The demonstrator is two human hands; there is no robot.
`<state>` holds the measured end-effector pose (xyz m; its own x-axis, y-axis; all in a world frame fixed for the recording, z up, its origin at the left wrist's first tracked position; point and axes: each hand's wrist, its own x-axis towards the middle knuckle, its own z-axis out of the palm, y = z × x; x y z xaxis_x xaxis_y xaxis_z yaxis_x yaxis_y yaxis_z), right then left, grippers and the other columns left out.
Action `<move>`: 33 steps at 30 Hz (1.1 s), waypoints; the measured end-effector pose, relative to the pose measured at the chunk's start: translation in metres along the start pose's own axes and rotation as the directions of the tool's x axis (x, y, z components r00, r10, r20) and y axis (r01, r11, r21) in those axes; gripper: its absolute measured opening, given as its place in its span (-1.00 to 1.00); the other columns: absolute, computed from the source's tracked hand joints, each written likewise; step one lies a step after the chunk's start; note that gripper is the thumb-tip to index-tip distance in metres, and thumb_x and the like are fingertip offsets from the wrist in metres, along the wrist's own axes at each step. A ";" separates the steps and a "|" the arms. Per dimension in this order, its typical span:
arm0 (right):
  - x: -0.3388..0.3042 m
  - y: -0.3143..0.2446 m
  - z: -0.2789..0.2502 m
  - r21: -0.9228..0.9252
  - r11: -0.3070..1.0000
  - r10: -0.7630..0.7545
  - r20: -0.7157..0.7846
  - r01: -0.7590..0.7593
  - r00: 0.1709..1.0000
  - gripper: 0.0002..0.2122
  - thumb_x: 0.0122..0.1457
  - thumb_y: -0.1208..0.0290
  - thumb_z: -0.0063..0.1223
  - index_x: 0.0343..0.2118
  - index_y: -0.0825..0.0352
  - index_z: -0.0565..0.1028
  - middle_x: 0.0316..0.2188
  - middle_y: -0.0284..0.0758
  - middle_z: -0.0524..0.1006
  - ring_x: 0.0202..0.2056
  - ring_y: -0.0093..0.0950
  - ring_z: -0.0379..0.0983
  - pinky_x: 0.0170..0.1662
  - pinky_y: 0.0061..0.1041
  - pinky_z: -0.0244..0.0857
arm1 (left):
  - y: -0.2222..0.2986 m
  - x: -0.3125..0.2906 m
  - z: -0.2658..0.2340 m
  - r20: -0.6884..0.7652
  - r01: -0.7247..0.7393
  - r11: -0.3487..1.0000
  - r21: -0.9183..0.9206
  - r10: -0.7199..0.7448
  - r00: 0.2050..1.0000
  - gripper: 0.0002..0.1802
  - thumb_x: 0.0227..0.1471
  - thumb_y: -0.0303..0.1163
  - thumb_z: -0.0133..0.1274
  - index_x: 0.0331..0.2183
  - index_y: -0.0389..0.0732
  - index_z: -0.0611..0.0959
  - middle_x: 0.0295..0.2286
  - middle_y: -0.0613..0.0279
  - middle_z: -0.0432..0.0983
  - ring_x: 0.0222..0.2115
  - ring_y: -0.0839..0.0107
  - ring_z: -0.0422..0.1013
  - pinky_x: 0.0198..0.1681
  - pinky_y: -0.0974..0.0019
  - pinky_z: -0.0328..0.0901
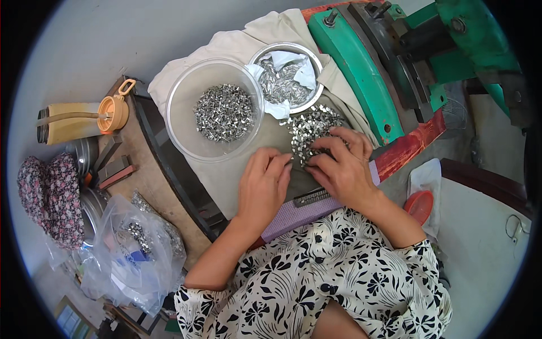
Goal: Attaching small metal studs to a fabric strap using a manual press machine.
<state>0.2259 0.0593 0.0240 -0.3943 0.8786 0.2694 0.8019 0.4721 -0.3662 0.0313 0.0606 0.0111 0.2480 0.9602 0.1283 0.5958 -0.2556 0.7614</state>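
Note:
My left hand [263, 183] and my right hand [341, 165] rest side by side on a cloth-covered work surface [226, 175], fingertips meeting at the near edge of a loose pile of small shiny metal pieces [309, 127]. My right fingers lie on the pile and my left fingertips pinch at its edge. Whether a piece is between the fingers cannot be made out. A dark narrow strip holding a row of pieces [311, 197] lies just below my right hand on a purple mat [293, 217]. Past my hands sit a clear plastic bowl [186, 130] and a steel bowl [316, 62], both with more pieces.
A green press machine [361, 73] with a red base stands at the right. At the left lie a tan flask [84, 118], a floral cloth [51, 195] and a clear plastic bag of parts [132, 254]. A red lid [419, 205] sits at my right elbow.

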 end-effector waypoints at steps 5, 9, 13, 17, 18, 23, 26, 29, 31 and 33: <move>-0.009 0.004 -0.008 0.056 0.993 0.103 0.017 -0.104 0.994 -0.85 -0.15 0.36 0.37 -0.46 0.14 0.62 -0.18 -0.49 0.51 0.06 -0.22 0.27 0.10 -0.21 -0.02 | -0.003 0.005 0.005 0.007 -0.048 0.994 0.097 0.048 0.999 -0.82 -0.10 -0.55 0.21 -0.34 -0.23 0.63 -0.37 0.21 0.43 -0.37 0.18 0.40 -0.32 0.15 0.34; -0.006 0.002 -0.005 0.075 0.992 0.098 0.005 -0.098 0.995 -0.86 -0.15 0.37 0.37 -0.47 0.14 0.62 -0.20 -0.48 0.51 0.06 -0.23 0.27 0.10 -0.21 -0.02 | 0.001 -0.004 -0.003 -0.001 -0.059 0.993 0.101 0.060 0.998 -0.82 -0.12 -0.54 0.22 -0.36 -0.21 0.63 -0.38 0.22 0.43 -0.37 0.19 0.41 -0.34 0.17 0.34; 0.001 -0.003 0.001 0.066 0.996 0.061 0.027 -0.063 0.998 -0.86 -0.16 0.38 0.37 -0.49 0.15 0.62 -0.23 -0.49 0.51 0.05 -0.26 0.29 0.10 -0.21 -0.02 | -0.002 -0.016 -0.008 0.030 -0.067 0.995 0.072 0.065 0.997 -0.80 -0.12 -0.56 0.22 -0.34 -0.23 0.62 -0.35 0.17 0.43 -0.37 0.16 0.43 -0.33 0.18 0.35; 0.007 -0.013 0.004 -0.009 0.999 0.032 0.012 -0.032 0.999 -0.86 -0.18 0.39 0.37 -0.52 0.16 0.61 -0.26 -0.52 0.51 0.04 -0.30 0.32 0.10 -0.21 -0.02 | 0.001 -0.026 -0.011 0.001 0.132 0.991 -0.025 -0.132 0.991 -0.80 -0.10 -0.59 0.21 -0.33 -0.27 0.60 -0.30 0.11 0.43 -0.36 0.12 0.44 -0.31 0.16 0.36; 0.007 -0.014 0.004 -0.024 0.999 0.043 0.000 -0.043 0.999 -0.86 -0.19 0.40 0.38 -0.52 0.16 0.61 -0.26 -0.52 0.51 0.04 -0.30 0.32 0.10 -0.20 -0.01 | -0.001 -0.027 -0.012 0.001 0.183 0.981 -0.060 -0.184 0.983 -0.80 -0.09 -0.59 0.20 -0.33 -0.28 0.59 -0.28 0.10 0.42 -0.35 0.11 0.45 -0.30 0.15 0.36; 0.006 -0.012 0.005 -0.014 0.999 0.047 0.007 -0.047 0.999 -0.85 -0.21 0.41 0.38 -0.53 0.16 0.60 -0.26 -0.53 0.51 0.05 -0.29 0.31 0.09 -0.19 -0.02 | -0.002 -0.027 -0.010 0.006 0.201 0.976 -0.087 -0.202 0.979 -0.80 -0.08 -0.58 0.22 -0.34 -0.29 0.57 -0.27 0.09 0.41 -0.34 0.10 0.44 -0.30 0.15 0.36; 0.005 -0.008 0.003 0.060 0.997 0.054 0.028 -0.056 0.998 -0.84 -0.22 0.41 0.38 -0.53 0.15 0.60 -0.24 -0.54 0.52 0.06 -0.27 0.29 0.09 -0.17 -0.03 | 0.001 -0.022 -0.007 0.005 0.125 0.992 0.000 -0.125 0.992 -0.80 -0.09 -0.55 0.24 -0.36 -0.28 0.57 -0.29 0.10 0.40 -0.32 0.11 0.43 -0.30 0.15 0.35; -0.009 0.000 -0.004 0.062 0.994 0.094 0.007 -0.094 0.996 -0.83 -0.23 0.39 0.39 -0.54 0.14 0.59 -0.19 -0.54 0.54 0.08 -0.23 0.27 0.09 -0.16 -0.03 | 0.004 -0.017 -0.001 0.009 0.117 0.991 0.069 -0.118 0.993 -0.81 -0.11 -0.53 0.26 -0.38 -0.27 0.57 -0.32 0.12 0.39 -0.32 0.12 0.41 -0.30 0.15 0.33; -0.022 0.002 -0.009 0.080 0.993 0.083 -0.016 -0.082 0.996 -0.83 -0.22 0.37 0.39 -0.54 0.14 0.58 -0.20 -0.54 0.54 0.08 -0.23 0.27 0.11 -0.15 -0.04 | 0.002 -0.015 0.000 -0.029 0.078 0.994 0.073 -0.076 0.997 -0.80 -0.14 -0.58 0.27 -0.38 -0.29 0.60 -0.36 0.10 0.40 -0.38 0.13 0.42 -0.34 0.18 0.33; -0.037 0.002 -0.016 0.001 1.000 0.018 -0.036 -0.018 0.999 -0.82 -0.23 0.31 0.41 -0.53 0.08 0.59 -0.20 -0.57 0.55 0.07 -0.27 0.26 0.12 -0.20 -0.04 | 0.000 -0.016 0.000 -0.033 0.066 0.994 0.083 -0.063 0.997 -0.81 -0.14 -0.58 0.26 -0.39 -0.29 0.60 -0.36 0.10 0.41 -0.37 0.12 0.42 -0.34 0.18 0.33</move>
<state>0.2490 0.0265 0.0272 -0.3636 0.8836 0.2950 0.8082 0.4567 -0.3718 0.0275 0.0455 0.0095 0.1845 0.9777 0.1005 0.6722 -0.2002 0.7128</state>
